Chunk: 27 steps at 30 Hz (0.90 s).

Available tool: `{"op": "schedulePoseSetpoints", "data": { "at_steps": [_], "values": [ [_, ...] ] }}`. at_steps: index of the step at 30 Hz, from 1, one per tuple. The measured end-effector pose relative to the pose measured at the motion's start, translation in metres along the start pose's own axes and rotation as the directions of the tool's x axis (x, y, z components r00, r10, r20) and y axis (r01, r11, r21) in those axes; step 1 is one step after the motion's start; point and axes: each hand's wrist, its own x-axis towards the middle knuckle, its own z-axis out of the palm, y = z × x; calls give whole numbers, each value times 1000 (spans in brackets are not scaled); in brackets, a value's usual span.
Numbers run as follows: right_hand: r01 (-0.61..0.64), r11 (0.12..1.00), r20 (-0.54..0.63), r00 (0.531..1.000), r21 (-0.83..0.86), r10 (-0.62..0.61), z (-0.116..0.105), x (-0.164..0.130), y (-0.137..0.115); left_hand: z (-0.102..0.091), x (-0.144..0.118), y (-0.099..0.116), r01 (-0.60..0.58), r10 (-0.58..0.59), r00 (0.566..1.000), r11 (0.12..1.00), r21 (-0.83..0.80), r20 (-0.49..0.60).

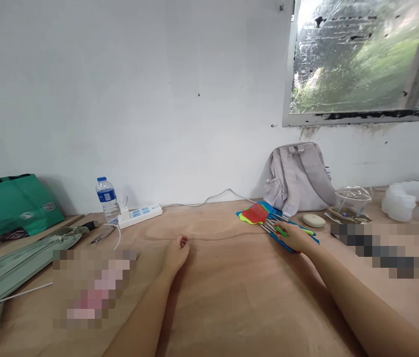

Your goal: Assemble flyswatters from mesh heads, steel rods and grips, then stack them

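Note:
Several fly swatters with red, green and blue heads (257,213) lie in a pile on the wooden table, in front of the backpack. My right hand (294,237) is over their handles, fingers closed around a green part of one swatter; the fingertips are partly hidden. To the left, my left hand (178,252) rests at the table's middle with its fingers curled in, and nothing shows in them.
A grey backpack (298,173) leans on the wall, with a pale round case (313,220) before it. Clear plastic cups (400,203) stand at the right. Leftward are a power strip (142,215), a water bottle (106,198), a green bag (16,206) and blurred-out items.

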Motion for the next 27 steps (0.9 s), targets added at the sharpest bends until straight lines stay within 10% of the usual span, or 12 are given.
{"op": "schedulePoseSetpoints", "data": {
  "at_steps": [27],
  "values": [
    [-312, 949, -120, 945, -56, 304, -12, -10, 8, 3, -4, 5, -60, 39, 994, 978, 198, 106]
  ]
}}
